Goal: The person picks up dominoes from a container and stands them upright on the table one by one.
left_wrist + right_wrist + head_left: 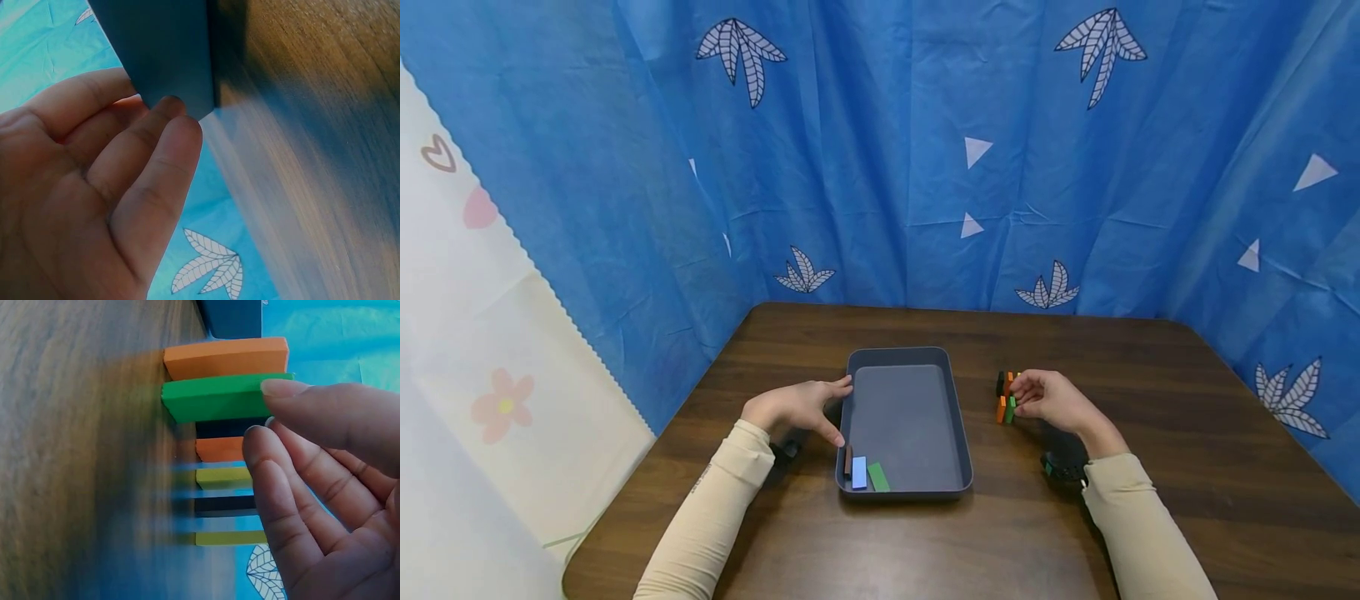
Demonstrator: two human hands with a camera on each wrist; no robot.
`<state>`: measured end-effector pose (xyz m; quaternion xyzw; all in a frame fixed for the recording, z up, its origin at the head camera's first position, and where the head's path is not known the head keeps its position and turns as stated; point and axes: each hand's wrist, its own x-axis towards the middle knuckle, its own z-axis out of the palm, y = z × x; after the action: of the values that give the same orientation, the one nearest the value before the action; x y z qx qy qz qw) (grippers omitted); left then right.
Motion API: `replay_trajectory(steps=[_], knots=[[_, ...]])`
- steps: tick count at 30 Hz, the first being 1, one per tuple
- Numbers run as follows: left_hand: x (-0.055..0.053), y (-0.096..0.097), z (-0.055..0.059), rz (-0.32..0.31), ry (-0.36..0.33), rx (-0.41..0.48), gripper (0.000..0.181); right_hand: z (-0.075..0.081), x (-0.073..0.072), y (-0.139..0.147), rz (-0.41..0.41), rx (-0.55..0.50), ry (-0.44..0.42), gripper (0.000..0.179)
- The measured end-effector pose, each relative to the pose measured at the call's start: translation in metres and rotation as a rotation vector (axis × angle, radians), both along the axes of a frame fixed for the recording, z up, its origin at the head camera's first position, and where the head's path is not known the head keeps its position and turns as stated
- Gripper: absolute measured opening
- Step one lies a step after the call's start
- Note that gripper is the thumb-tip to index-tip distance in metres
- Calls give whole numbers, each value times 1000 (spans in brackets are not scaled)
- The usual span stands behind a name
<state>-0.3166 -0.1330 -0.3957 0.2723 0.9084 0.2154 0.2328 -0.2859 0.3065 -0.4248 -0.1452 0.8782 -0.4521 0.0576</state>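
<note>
Green block: upright on the tabletop, just beside an orange block. Right hand: grip apart, thumb and fingertips gapped at block's upper end; contact cannot be told. Left hand: thumb and forefinger spread wide at left rim of tray.

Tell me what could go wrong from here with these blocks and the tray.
The green block stands close beside an orange block, so the right hand, close by, might topple either one. The left hand is at the edge of the tray, so a nudge could shift it and jostle the blue block inside.
</note>
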Motion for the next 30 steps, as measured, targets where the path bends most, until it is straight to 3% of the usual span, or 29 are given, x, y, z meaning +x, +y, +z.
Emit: replay_trajectory(steps=[5,12,19,30], knots=[[1,-1,1,8,-4,7,103,8,2,3,1,18,1,28],[-1,-1,2,-7,12,-6,103,34,9,-4,20,-5,32,33],[1,-2,1,-7,5,5,104,53,11,-38,161,-80,22,33],[1,0,-1,0,-3,16,105,80,-3,-106,309,-92,43,39]])
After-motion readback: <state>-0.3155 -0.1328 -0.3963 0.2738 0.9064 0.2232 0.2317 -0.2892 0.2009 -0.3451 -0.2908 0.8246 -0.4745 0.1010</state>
